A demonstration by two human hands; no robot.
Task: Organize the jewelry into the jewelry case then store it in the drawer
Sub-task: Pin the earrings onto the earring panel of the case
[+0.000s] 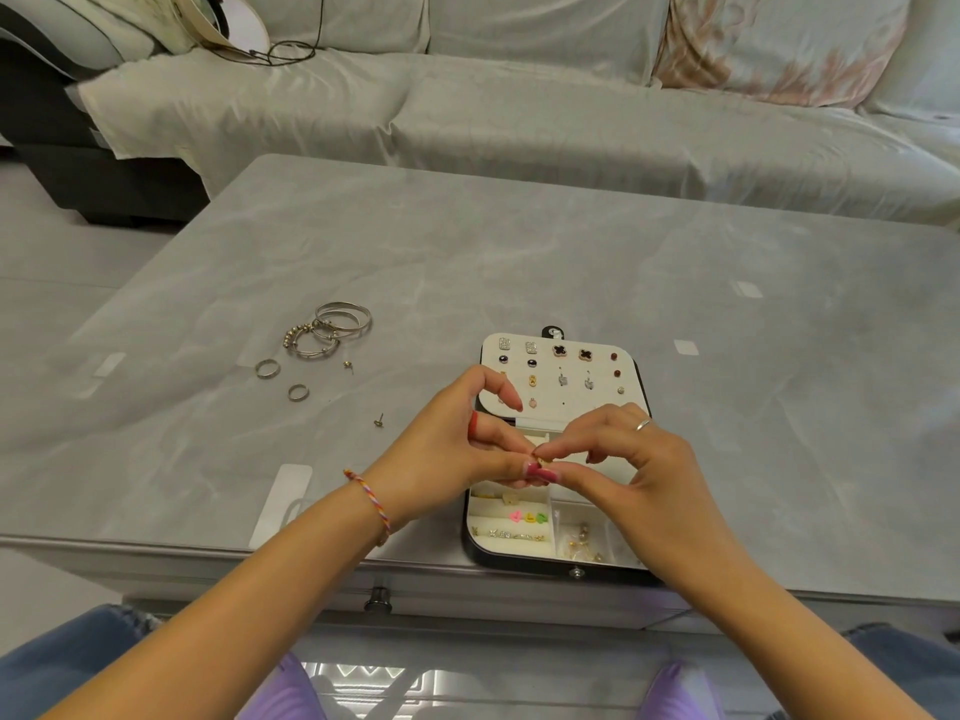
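Fingers (537, 462) of both hands pinch 1 small earring (544, 461), directly above open jewelry case (558, 563); earring's long axis unclear.

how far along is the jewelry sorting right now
Done: many earrings sit on the jewelry case lid panel and in its trays. In hand: left hand and right hand pinch one small earring. Left: bangles, two rings, loose studs, then the drawer.
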